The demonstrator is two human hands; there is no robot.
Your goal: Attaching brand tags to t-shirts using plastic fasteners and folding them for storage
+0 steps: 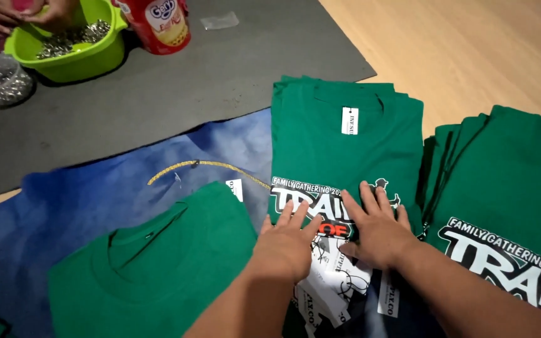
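Both of my hands lie flat on a folded green T-shirt (339, 144) with a white and orange print on its chest and a white tag at the collar. My left hand (285, 244) presses its lower left part, fingers spread. My right hand (376, 231) rests beside it on the print, fingers apart. The shirt tops a small stack. Under my wrists lies a dark piece with white printed labels (330, 285). Another green shirt (158, 263) lies to the left, collar up.
A stack of green printed shirts (508, 206) sits at the right. A blue cloth (95, 200) and a dark grey mat (176, 87) cover the wooden floor (471, 44). Far left, another person's hands (26, 15) reach into a lime green tub (76, 56) of small metal pieces, beside a red canister (161, 25).
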